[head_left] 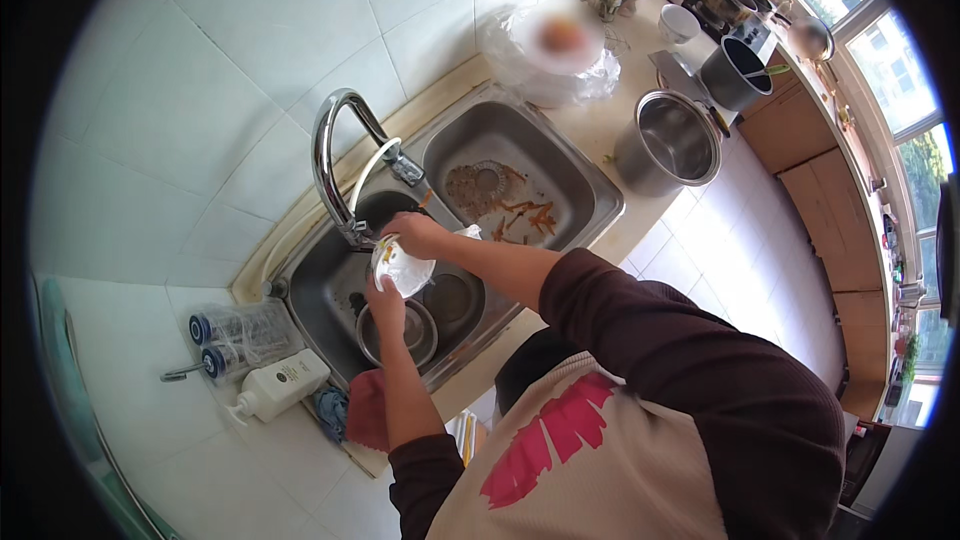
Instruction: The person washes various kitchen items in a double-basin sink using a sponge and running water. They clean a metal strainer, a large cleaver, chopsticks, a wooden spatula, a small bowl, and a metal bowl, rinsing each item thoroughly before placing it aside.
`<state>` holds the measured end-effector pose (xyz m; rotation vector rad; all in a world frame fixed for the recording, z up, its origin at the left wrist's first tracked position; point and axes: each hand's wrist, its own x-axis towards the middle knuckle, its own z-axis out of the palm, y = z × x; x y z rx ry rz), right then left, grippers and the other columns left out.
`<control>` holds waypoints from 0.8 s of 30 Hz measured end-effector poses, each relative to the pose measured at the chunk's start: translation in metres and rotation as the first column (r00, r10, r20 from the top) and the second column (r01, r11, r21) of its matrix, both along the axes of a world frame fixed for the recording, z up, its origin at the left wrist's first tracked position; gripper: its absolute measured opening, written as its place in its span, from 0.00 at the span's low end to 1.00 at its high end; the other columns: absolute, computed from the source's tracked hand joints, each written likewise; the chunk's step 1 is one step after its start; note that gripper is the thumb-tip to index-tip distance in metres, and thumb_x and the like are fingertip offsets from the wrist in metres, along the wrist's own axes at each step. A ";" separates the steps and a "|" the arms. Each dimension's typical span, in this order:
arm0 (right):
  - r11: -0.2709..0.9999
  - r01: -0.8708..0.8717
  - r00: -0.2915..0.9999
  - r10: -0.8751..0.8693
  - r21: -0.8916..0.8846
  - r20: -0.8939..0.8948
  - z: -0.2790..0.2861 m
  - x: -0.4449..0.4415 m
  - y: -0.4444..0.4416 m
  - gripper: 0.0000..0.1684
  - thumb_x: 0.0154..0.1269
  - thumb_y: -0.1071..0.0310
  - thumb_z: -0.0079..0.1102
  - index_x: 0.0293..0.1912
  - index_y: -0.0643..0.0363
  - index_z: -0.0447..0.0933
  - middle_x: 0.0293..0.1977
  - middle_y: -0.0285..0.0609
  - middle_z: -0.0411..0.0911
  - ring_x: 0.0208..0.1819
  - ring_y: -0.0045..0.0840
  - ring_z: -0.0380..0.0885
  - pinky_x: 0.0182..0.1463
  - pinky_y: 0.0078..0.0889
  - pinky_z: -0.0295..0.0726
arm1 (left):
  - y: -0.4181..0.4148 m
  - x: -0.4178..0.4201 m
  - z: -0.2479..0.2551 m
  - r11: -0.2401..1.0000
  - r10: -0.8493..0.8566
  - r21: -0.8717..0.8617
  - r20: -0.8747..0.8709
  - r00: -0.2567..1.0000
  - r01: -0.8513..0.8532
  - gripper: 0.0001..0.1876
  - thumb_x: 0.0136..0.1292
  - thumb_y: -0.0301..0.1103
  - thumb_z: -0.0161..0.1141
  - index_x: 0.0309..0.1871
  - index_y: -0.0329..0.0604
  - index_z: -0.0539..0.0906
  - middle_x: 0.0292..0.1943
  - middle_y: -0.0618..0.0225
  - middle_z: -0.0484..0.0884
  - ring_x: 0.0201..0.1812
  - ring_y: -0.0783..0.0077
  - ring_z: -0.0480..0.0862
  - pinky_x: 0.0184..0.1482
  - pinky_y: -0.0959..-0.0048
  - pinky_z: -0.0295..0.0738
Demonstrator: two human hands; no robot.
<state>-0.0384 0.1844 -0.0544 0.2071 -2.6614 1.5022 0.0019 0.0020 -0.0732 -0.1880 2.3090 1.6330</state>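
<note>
Over the left sink basin (315, 292), a white bowl (405, 270) with a coloured pattern near its rim is tilted beneath the spout of the chrome faucet (322, 157). My left hand (386, 304) grips its lower edge. At the upper edge, my right hand (420, 236) holds it too; the fingers are partly hidden. A metal bowl (418, 334) rests in the basin below, partly covered by my left forearm. Beside it lies a round dish (450, 298). Orange peelings (536, 217) and brown bits are scattered in the right basin (517, 142).
A steel pot (667, 142) stands on the counter right of the sink, with a dark-lined pot (739, 75) behind. A plastic bag (510, 67) sits by the wall. At left are a white pump bottle (289, 384), wrapped cylinders (240, 337) and a red cloth (367, 409).
</note>
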 end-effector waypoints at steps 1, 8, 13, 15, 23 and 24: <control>0.997 -0.021 0.983 0.034 0.075 -0.178 0.005 -0.001 -0.002 0.19 0.55 0.75 0.58 0.47 0.52 0.85 0.43 0.47 0.81 0.47 0.44 0.81 0.48 0.47 0.82 | 0.000 -0.008 0.007 0.968 -0.120 -0.236 -0.117 0.986 0.089 0.21 0.71 0.33 0.52 0.63 0.33 0.73 0.62 0.46 0.75 0.55 0.48 0.81 0.52 0.57 0.78; 0.999 0.034 0.986 -0.029 0.029 -0.162 0.021 0.017 -0.018 0.13 0.62 0.70 0.55 0.46 0.56 0.83 0.46 0.47 0.76 0.52 0.45 0.77 0.54 0.45 0.78 | -0.011 -0.021 0.002 0.917 -0.057 -0.379 -0.441 0.896 -0.128 0.18 0.71 0.38 0.57 0.56 0.33 0.78 0.44 0.50 0.86 0.48 0.45 0.85 0.51 0.54 0.78; 0.973 0.194 0.971 -0.173 -0.123 0.167 -0.013 0.030 -0.004 0.27 0.61 0.63 0.62 0.60 0.60 0.76 0.53 0.63 0.74 0.56 0.52 0.74 0.63 0.43 0.72 | 0.022 0.008 -0.014 0.641 0.170 0.627 0.448 0.878 -0.443 0.26 0.71 0.33 0.57 0.70 0.41 0.65 0.63 0.54 0.75 0.61 0.51 0.78 0.54 0.45 0.80; 0.993 0.084 0.992 -0.076 -0.082 0.096 -0.006 0.046 0.012 0.34 0.59 0.58 0.66 0.63 0.60 0.73 0.53 0.65 0.74 0.57 0.53 0.73 0.65 0.42 0.71 | 0.019 0.009 -0.026 0.675 0.160 0.626 0.391 0.906 -0.390 0.28 0.70 0.31 0.56 0.71 0.41 0.64 0.64 0.52 0.74 0.62 0.50 0.78 0.55 0.45 0.80; 0.858 0.365 0.733 -0.025 -0.362 0.680 0.020 0.115 0.095 0.22 0.60 0.59 0.66 0.51 0.61 0.82 0.30 0.39 0.80 0.30 0.21 0.78 0.33 0.29 0.81 | 0.024 -0.036 -0.018 0.989 0.111 -0.052 -0.347 0.931 -0.137 0.24 0.65 0.19 0.51 0.66 0.32 0.73 0.60 0.47 0.76 0.60 0.50 0.79 0.63 0.60 0.72; 0.830 0.388 0.744 -0.026 -0.401 0.667 0.009 0.126 0.100 0.20 0.60 0.61 0.65 0.50 0.60 0.82 0.28 0.35 0.79 0.26 0.17 0.76 0.30 0.26 0.80 | 0.027 -0.041 -0.014 0.982 0.024 -0.155 -0.455 0.890 -0.105 0.24 0.65 0.18 0.50 0.66 0.32 0.74 0.60 0.47 0.77 0.61 0.49 0.79 0.63 0.59 0.72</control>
